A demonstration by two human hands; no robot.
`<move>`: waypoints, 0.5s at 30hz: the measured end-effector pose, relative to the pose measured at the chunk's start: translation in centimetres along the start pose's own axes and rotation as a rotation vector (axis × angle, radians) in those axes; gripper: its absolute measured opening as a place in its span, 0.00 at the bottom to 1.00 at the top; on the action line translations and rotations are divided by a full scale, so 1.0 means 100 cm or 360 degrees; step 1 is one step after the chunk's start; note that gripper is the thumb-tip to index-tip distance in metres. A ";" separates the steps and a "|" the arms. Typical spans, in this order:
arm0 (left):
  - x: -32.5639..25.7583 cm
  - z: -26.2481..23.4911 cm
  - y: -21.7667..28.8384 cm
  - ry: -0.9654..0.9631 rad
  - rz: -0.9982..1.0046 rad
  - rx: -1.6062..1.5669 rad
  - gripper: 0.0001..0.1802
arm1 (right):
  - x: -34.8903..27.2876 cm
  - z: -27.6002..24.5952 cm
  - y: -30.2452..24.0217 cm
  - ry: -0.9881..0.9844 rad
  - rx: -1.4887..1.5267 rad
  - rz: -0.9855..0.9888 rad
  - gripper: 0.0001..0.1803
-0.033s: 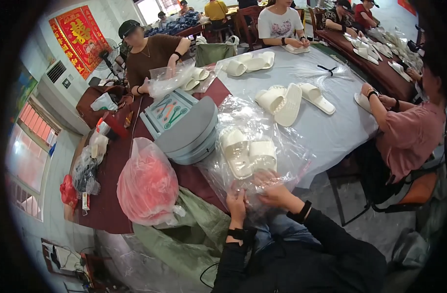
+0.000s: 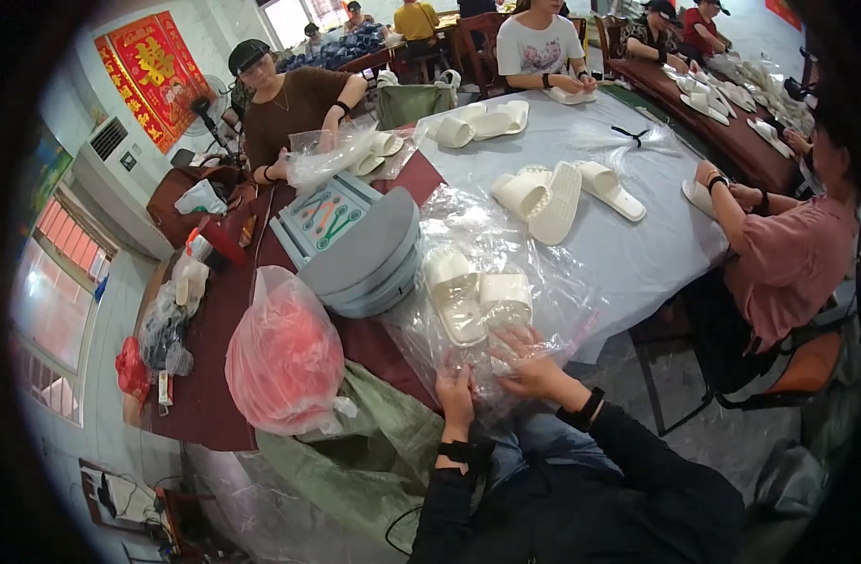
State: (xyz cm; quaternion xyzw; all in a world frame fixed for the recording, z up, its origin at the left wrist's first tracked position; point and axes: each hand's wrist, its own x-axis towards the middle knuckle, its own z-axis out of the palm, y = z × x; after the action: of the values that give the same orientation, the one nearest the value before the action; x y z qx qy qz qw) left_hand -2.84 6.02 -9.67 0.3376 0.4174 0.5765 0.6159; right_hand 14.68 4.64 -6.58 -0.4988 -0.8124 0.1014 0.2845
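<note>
A pair of white slippers lies at the near edge of the table, the left slipper (image 2: 456, 296) beside the right slipper (image 2: 506, 293). A clear plastic bag (image 2: 567, 315) surrounds them and catches the light; how far they sit inside it is hard to tell. At the heel end, my left hand (image 2: 455, 397) is closed with its fingers pinching the bag's near edge. My right hand (image 2: 532, 374) grips the crinkled plastic just below the right slipper, thumb and fingers on the film.
Left of the slippers stand a grey rounded case (image 2: 363, 240) and a pink-filled plastic bag (image 2: 284, 362). More white slippers (image 2: 555, 202) lie farther back, near a tied bundle of clear strips (image 2: 628, 141). Co-workers sit across the table (image 2: 670, 240) and to the right.
My right hand has shifted very slightly, its fingers now clearer over the plastic near the right slipper. My left hand and the slippers stay in place.
</note>
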 end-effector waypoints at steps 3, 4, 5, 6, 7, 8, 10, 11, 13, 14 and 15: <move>0.001 -0.002 -0.002 -0.0017 0.0019 0.0022 0.25 | -0.012 -0.015 0.013 0.0039 -0.0029 -0.0009 0.24; 0.001 0.000 -0.002 -0.0044 0.0003 0.0018 0.25 | -0.015 -0.017 0.017 0.0057 0.0107 0.0046 0.24; 0.001 0.003 -0.003 -0.0072 -0.0015 0.0013 0.25 | -0.019 -0.012 0.023 0.0061 0.0098 0.0055 0.24; 0.000 0.005 -0.006 -0.0085 -0.0021 0.0010 0.25 | -0.023 -0.002 0.031 0.0246 0.0152 0.0158 0.23; 0.000 0.004 -0.010 -0.0102 -0.0020 0.0011 0.24 | -0.025 0.004 0.036 0.0431 0.0209 0.0255 0.23; -0.003 -0.001 -0.012 -0.0103 -0.0014 0.0017 0.23 | -0.021 0.007 0.034 0.0428 0.0218 0.0251 0.23; 0.012 -0.043 -0.044 -0.0130 0.0304 0.0404 0.20 | -0.007 0.020 0.019 0.0641 0.0056 0.0402 0.19; 0.017 -0.043 -0.046 -0.0211 0.0589 0.0774 0.18 | -0.006 0.024 0.024 0.0641 0.0053 0.0406 0.19; 0.009 -0.018 -0.035 -0.0226 0.0499 0.0774 0.15 | -0.008 0.035 0.046 0.0492 -0.0322 0.0345 0.17; 0.003 0.002 -0.024 -0.0240 0.0422 0.0777 0.12 | -0.013 0.044 0.060 0.0500 -0.0343 0.0367 0.17; 0.000 0.009 -0.017 -0.0242 0.0429 0.0779 0.12 | -0.018 0.060 0.069 0.0652 -0.0352 0.0322 0.17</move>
State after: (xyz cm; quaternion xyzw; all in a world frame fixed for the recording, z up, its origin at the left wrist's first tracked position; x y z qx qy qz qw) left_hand -1.30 5.85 -10.80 0.5707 0.4482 0.5084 0.4636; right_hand 17.08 7.11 -15.23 -0.6159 -0.6899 -0.0632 0.3752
